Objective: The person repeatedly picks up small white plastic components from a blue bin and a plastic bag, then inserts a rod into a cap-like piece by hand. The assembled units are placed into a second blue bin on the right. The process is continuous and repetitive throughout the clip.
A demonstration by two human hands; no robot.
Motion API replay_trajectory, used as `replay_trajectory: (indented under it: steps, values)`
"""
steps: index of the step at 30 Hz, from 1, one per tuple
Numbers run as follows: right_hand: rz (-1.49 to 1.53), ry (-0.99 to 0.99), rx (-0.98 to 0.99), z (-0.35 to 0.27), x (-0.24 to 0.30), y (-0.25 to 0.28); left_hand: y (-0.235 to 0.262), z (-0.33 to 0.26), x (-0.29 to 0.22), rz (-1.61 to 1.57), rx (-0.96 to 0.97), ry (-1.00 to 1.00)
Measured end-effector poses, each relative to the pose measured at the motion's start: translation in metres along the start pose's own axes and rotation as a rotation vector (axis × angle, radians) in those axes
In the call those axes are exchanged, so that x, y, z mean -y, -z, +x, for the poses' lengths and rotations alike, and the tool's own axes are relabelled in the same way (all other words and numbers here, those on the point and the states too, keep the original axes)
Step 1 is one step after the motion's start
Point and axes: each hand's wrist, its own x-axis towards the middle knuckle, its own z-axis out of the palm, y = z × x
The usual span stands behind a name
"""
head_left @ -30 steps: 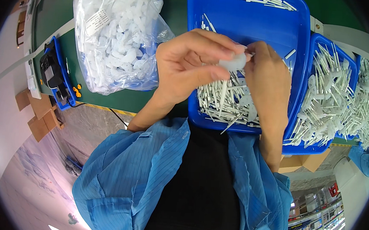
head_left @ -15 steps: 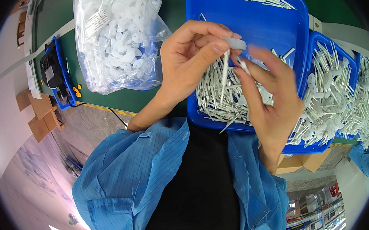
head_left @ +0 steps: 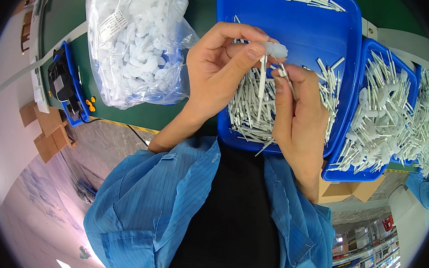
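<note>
My left hand (head_left: 216, 72) is closed, thumb and fingers pinching a translucent white plastic piece (head_left: 277, 50). From that piece a thin white stick (head_left: 261, 90) hangs downward. Just to the right, my right hand (head_left: 303, 108) pinches another slim white stick with a metallic end (head_left: 285, 75) between thumb and fingers. Its upper end points up toward the plastic piece; whether the two touch I cannot tell. Both hands are above a large blue tray (head_left: 326, 30), where many loose white sticks (head_left: 248, 109) lie in the near part and several more (head_left: 316, 0) at the far edge.
A clear bag of translucent white plastic pieces (head_left: 140, 54) lies on the green table (head_left: 203, 16) to the left. Farther left is a small blue tray with a black device (head_left: 62, 86), beside several orange bits (head_left: 91, 104). On the right, another blue tray (head_left: 334, 171) holds sticks joined with plastic pieces (head_left: 375, 113).
My right hand has moved left and turned, bringing its stick close under the plastic piece. My left hand stays nearly in place, with the plastic piece slightly turned.
</note>
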Motion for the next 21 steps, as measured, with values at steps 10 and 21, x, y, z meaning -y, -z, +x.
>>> replay_trajectory:
  steps: [10, 21]
  values:
    - [-0.127, 0.044, -0.055, -0.0064, 0.0015, 0.0011, 0.0000, -0.0001, -0.0001, -0.036, 0.029, -0.010]
    - [-0.066, 0.054, -0.033, -0.0038, 0.0072, 0.0014, 0.0028, -0.0019, 0.0009, 0.058, 0.124, -0.124]
